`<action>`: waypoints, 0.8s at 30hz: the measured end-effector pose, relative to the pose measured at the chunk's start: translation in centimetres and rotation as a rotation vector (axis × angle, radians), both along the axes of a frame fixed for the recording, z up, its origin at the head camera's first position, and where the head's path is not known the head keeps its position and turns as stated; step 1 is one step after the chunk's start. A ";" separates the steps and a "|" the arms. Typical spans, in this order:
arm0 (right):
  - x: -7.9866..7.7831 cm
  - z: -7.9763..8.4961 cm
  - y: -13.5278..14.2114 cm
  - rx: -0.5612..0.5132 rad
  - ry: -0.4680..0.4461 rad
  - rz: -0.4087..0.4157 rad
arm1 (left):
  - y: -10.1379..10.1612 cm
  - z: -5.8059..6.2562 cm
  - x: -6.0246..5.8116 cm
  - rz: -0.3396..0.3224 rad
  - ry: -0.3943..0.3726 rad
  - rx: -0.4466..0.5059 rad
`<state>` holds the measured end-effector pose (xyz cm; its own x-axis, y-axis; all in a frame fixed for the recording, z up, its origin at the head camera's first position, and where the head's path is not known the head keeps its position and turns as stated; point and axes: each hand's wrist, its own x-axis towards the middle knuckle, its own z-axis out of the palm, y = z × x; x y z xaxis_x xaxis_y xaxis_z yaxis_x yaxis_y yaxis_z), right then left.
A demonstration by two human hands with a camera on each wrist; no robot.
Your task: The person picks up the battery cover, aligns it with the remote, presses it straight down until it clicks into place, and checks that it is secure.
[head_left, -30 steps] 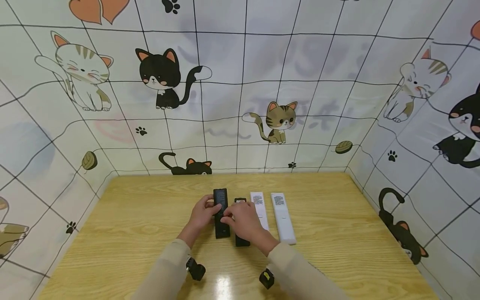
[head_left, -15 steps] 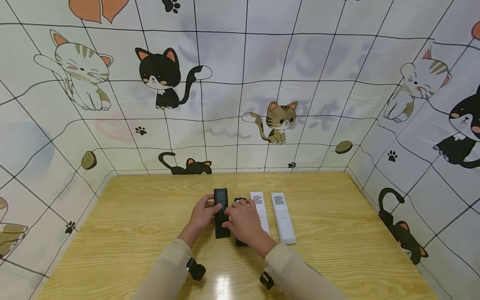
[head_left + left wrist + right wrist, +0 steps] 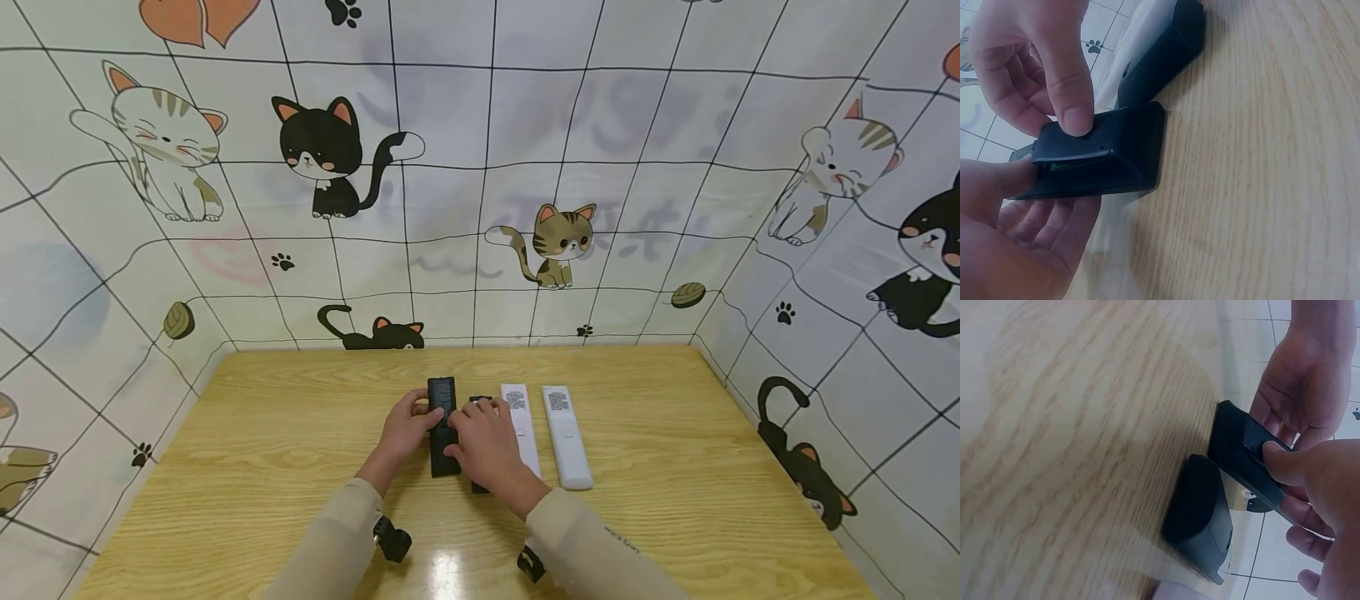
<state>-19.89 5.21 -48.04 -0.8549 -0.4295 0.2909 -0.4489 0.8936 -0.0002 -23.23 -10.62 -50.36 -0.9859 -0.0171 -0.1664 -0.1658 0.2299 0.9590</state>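
Observation:
A black remote control [image 3: 445,457] lies back side up in my left hand [image 3: 405,429], gripped between thumb and fingers near its middle. In the left wrist view, its battery cover [image 3: 1075,145] sits raised along one edge, and a green sliver shows in the gap beneath. My right hand [image 3: 487,442] pinches this cover, the thumb [image 3: 1077,119] lying on top of it. In the right wrist view, a second black remote control [image 3: 1194,506] rests on the table beside the held one; from the head, my right hand covers most of it.
Two white remote controls, the nearer one [image 3: 521,417] and the outer one [image 3: 567,442], lie side by side to the right on the wooden table [image 3: 300,433]. A cat-print cloth [image 3: 450,208] hangs behind the table and along its sides.
My right hand has shifted slightly, its fingers settling lower over the remote's battery cover and its wrist moving a little left. The left hand and the remote control stay in place.

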 end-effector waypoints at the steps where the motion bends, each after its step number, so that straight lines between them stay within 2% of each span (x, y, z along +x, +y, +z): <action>1: 0.0 0.0 0.0 -0.003 0.000 0.000 | 0.0 0.0 0.0 0.001 0.001 -0.002; 15: 0.1 -0.3 -0.1 0.032 0.027 -0.009 | 0.0 0.0 0.0 -0.003 -0.001 0.003; 24: -0.1 0.0 0.1 0.035 -0.015 -0.044 | 0.0 0.2 0.2 -0.007 0.005 0.007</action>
